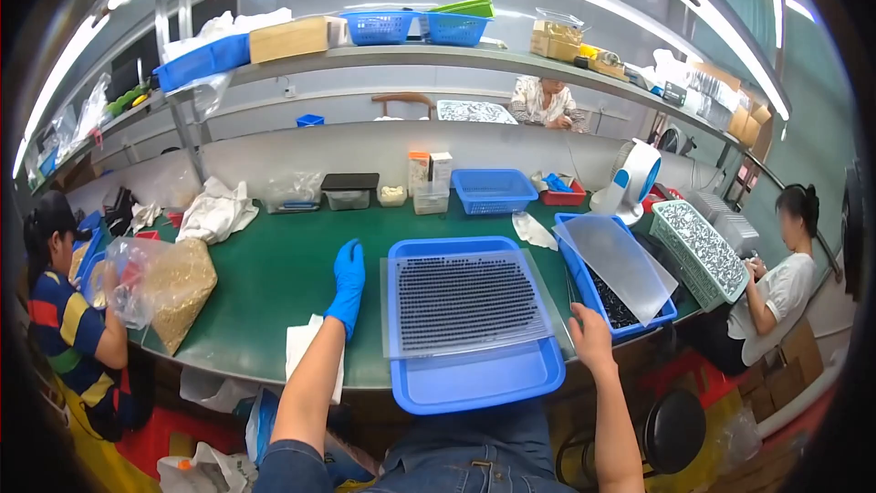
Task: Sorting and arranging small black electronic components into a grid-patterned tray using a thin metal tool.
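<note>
My left hand, in a blue glove, hovers over or rests on the green table, fingers stretched out and holding nothing. To its right is a blue tray with a clear sheet laid across it. Rows of small black parts cover that sheet. Bare and with its fingers closed, my right hand is just right of the sheet. A thin tool resembling tweezers sticks up from its fingertips, too fine to see clearly. Beyond it, a blue basket holds loose black parts, with a frosted sheet lying aslant on top.
A white cloth lies at the table's front edge, left of the tray. A blue basket and a white-blue fan stand behind. Co-workers sit left beside a bag of tan pieces and right beside a green basket.
</note>
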`<state>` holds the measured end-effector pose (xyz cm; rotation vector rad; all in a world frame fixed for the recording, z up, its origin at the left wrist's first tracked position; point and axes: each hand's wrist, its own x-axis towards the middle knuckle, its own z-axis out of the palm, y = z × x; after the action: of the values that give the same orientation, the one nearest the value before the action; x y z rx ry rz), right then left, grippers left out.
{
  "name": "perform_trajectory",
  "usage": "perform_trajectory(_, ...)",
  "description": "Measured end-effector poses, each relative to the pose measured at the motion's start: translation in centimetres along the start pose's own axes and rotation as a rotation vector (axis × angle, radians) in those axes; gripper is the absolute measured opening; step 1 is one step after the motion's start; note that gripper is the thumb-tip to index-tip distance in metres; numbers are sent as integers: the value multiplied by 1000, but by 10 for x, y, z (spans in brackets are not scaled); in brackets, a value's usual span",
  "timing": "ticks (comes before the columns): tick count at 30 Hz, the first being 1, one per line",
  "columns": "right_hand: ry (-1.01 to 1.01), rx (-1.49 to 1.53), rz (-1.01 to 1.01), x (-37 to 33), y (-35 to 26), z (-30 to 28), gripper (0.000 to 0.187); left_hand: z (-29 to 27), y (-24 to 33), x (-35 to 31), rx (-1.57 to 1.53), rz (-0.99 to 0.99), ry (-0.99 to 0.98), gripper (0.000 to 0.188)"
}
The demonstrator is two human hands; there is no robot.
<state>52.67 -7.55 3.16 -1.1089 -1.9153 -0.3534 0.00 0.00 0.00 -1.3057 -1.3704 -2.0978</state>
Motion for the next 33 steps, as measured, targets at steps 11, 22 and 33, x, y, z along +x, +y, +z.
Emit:
perform_trajectory(11,-522,204,466,-140,-44,20,31,-146,59,-179,283,-580,-703,49)
perform_trajectory(22,-588,375,697,-140,-54,29,34,-150,71,-182,279,-656,-688,44)
perform_trajectory(33,-192,555,573,-125,-45,53,25,-125,106,-145,-469,-946,-440,40)
